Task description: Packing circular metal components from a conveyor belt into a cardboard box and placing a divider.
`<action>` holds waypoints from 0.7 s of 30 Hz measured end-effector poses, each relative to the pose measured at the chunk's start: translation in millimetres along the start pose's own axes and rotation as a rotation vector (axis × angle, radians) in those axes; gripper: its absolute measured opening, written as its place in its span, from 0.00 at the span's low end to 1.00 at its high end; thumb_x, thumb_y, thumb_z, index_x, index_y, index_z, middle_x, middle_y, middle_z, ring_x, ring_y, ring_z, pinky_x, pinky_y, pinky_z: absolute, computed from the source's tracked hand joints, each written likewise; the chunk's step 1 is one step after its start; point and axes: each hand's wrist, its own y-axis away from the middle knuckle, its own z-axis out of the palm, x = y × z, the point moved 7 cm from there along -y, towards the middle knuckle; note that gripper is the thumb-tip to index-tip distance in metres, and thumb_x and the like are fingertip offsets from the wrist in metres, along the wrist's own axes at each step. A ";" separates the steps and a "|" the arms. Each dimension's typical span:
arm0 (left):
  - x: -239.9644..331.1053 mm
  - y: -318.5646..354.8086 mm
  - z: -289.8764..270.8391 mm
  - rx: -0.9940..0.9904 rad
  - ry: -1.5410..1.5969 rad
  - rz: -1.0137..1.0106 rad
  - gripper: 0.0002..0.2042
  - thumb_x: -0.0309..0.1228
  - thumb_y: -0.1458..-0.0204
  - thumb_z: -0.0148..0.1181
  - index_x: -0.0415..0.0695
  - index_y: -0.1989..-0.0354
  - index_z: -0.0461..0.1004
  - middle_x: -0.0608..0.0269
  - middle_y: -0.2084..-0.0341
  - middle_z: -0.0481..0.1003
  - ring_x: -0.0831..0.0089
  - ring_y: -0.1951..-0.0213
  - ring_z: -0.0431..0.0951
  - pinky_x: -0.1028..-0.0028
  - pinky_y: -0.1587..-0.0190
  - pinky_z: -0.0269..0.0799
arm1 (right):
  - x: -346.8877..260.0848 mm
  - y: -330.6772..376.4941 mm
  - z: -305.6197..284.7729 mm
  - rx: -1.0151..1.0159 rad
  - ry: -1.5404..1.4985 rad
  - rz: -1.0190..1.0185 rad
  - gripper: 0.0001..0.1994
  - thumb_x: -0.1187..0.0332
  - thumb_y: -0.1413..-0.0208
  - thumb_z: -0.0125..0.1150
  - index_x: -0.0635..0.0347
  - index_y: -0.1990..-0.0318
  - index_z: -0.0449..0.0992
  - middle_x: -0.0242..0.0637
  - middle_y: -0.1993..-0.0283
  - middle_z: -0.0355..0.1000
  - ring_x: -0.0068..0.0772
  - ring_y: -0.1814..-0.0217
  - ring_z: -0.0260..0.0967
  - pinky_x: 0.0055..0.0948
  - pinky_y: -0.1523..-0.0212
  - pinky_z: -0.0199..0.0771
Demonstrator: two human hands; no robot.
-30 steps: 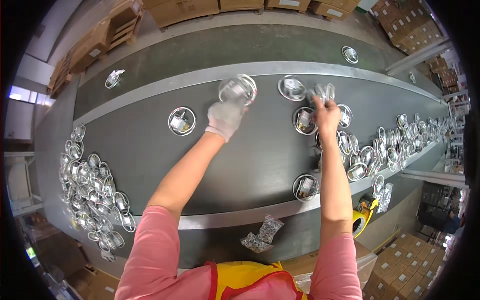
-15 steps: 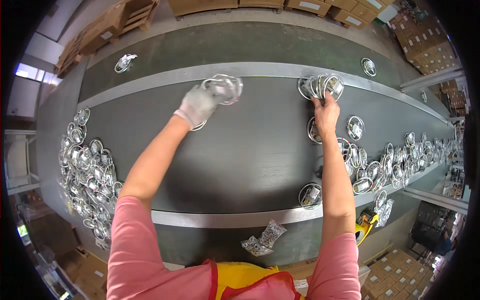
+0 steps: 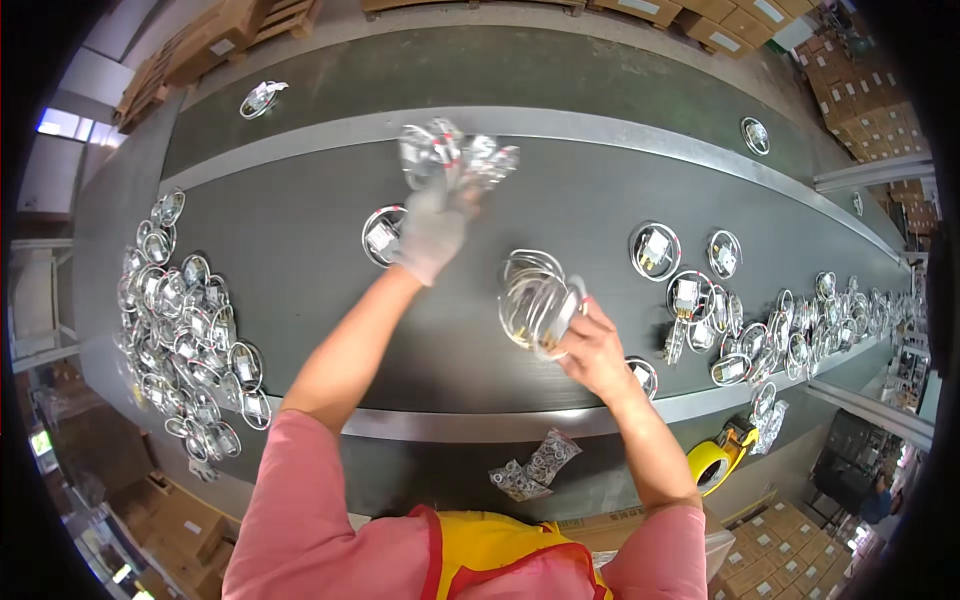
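Observation:
My gloved left hand [image 3: 432,240] is closed on a bunch of bagged cable coils [image 3: 440,150], smeared by motion, near the far metal rail of the conveyor. Just left of that hand a single coil with a white label [image 3: 381,236] lies on the dark belt. Bare fingers of my right hand [image 3: 596,350] grip several stacked white cable coils [image 3: 530,305] by their right side, above the middle of the belt. To the right of this hand lie a loose cable coil [image 3: 655,250] and another coil with plugs [image 3: 686,294].
A large heap of coils [image 3: 185,320] covers the belt's left end, and a long row [image 3: 800,330] runs along the right. On the near ledge sit bags of small rings [image 3: 550,458] and a yellow tape dispenser [image 3: 712,465]. Cardboard boxes [image 3: 740,30] stand beyond the conveyor.
My right hand has come left and nearer, bringing the stacked coils from the far rail to mid-belt. My left hand has shifted slightly right with its bunch, uncovering the coil beside it.

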 end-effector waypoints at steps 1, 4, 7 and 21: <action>3.7 4.6 20.8 -0.030 0.130 0.016 0.08 0.24 0.47 0.51 0.36 0.59 0.69 0.63 0.71 0.74 0.78 0.73 0.73 0.79 0.69 0.70 | -14.6 3.0 -1.0 -0.023 0.062 -0.122 0.11 0.68 0.68 0.69 0.56 0.74 0.74 0.34 0.72 0.68 0.39 0.69 0.67 0.38 0.65 0.71; 6.7 6.4 78.4 -0.187 0.020 0.121 0.09 0.25 0.47 0.50 0.37 0.58 0.68 0.61 0.70 0.75 0.77 0.70 0.75 0.76 0.66 0.71 | -8.7 10.9 -2.2 0.063 0.090 0.046 0.10 0.70 0.66 0.70 0.58 0.75 0.74 0.34 0.73 0.69 0.41 0.70 0.67 0.37 0.67 0.69; 19.1 14.2 117.2 -0.309 -0.052 0.157 0.08 0.26 0.48 0.51 0.37 0.61 0.67 0.54 0.71 0.75 0.68 0.69 0.77 0.71 0.67 0.71 | -12.0 26.3 -23.6 0.285 0.003 0.083 0.10 0.72 0.67 0.70 0.60 0.75 0.74 0.36 0.75 0.71 0.42 0.71 0.67 0.35 0.67 0.68; 24.4 55.3 147.2 -0.186 -0.576 0.422 0.15 0.28 0.55 0.55 0.40 0.60 0.61 0.49 0.73 0.73 0.49 0.74 0.73 0.58 0.75 0.69 | 23.6 98.5 -5.7 0.416 0.143 0.833 0.07 0.73 0.54 0.62 0.65 0.69 0.73 0.44 0.74 0.71 0.38 0.75 0.67 0.31 0.69 0.67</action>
